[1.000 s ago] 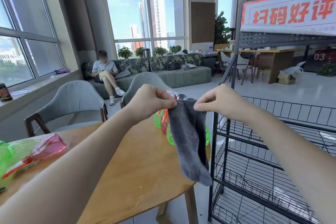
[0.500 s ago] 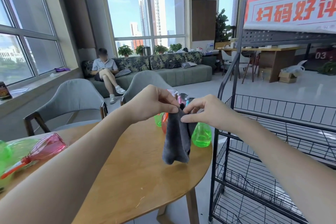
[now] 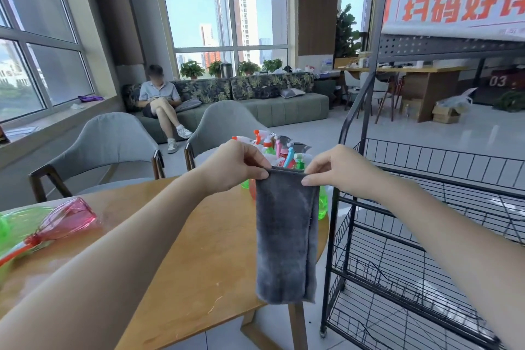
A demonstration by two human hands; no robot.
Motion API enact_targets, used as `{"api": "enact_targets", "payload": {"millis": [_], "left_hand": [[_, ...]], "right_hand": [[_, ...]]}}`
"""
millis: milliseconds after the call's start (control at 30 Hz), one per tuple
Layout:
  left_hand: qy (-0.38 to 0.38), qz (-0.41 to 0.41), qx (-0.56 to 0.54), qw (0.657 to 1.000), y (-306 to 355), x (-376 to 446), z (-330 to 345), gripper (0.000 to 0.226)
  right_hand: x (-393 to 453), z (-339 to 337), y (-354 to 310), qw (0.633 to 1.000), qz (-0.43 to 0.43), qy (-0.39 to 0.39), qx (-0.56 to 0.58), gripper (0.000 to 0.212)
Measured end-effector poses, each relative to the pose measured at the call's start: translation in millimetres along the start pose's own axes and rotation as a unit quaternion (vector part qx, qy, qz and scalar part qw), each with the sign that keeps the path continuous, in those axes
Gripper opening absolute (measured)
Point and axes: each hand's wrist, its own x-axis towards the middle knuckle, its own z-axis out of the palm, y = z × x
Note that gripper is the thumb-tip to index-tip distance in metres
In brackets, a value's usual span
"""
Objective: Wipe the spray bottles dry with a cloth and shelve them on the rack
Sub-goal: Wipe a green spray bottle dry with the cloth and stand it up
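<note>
A grey cloth (image 3: 284, 236) hangs folded lengthwise in front of me, above the round wooden table (image 3: 199, 250). My left hand (image 3: 235, 167) pinches its top left corner and my right hand (image 3: 332, 170) pinches its top right corner. Behind the cloth, several spray bottles (image 3: 279, 148) with coloured triggers stand bunched at the table's far right edge, mostly hidden. A pink bottle (image 3: 68, 219) lies on its side at the table's left, next to a green one (image 3: 17, 224). The black wire rack (image 3: 426, 236) stands just right of the table.
Two grey chairs (image 3: 110, 142) are tucked at the table's far side. A person sits on a sofa (image 3: 284, 111) by the window. A red-lettered banner (image 3: 454, 6) hangs on the rack's top. Desks and boxes stand far right.
The cloth was bunched between my hands half a second ago. Now my hands have drawn apart and it hangs flat as a long folded strip.
</note>
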Motion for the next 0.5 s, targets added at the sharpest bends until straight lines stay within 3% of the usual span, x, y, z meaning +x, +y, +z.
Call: {"api": "enact_targets", "payload": {"millis": [233, 367, 500], "left_hand": [[0.02, -0.033, -0.004, 0.999, -45, 20, 47, 0.019], [-0.023, -0.026, -0.001, 0.999, -62, 16, 60, 0.023], [-0.061, -0.005, -0.011, 0.998, -64, -6, 74, 0.031]], "right_hand": [[27, 45, 42, 0.998, 0.036, 0.049, -0.033, 0.008], [20, 55, 52, 0.999, 0.033, 0.023, -0.024, 0.009], [-1, 67, 63, 0.999, 0.01, -0.025, -0.046, 0.024]]}}
